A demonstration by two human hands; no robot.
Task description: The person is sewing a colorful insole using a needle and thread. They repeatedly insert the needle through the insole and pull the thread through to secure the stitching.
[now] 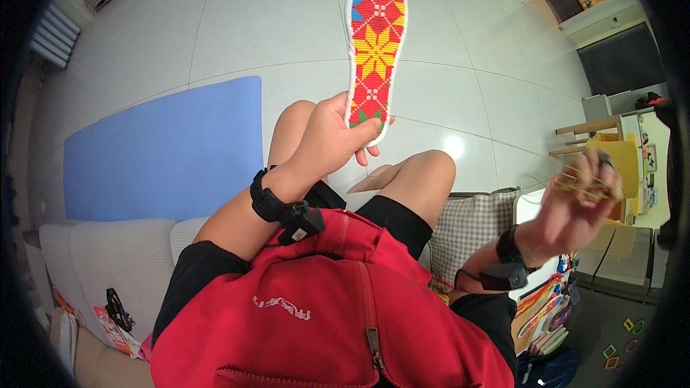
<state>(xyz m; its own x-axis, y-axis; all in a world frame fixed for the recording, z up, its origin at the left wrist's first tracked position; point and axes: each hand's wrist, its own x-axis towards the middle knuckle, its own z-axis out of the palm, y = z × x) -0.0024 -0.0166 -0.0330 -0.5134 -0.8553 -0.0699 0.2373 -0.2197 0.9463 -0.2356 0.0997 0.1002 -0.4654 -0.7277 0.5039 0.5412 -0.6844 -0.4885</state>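
Observation:
An embroidered insole (374, 54) with white edging and red, yellow, blue and green geometric flowers stands lengthwise in front of me. My left hand (345, 129) grips its narrow lower end, thumb on the patterned face and fingers behind. Out to the right, my right hand (579, 205) is raised and slightly blurred, its fingers curled with yellow-green thread (585, 183) strung across them. Whether that thread runs to the insole cannot be seen. Black straps with small devices sit on both wrists.
Below the right hand, a white surface (531, 210) holds colourful thread skeins (544, 302). A checked cushion (469, 226) lies beside my leg on the sofa (118, 264). A blue mat (167, 151) is on the tiled floor at left; a yellow chair (614, 161) stands at far right.

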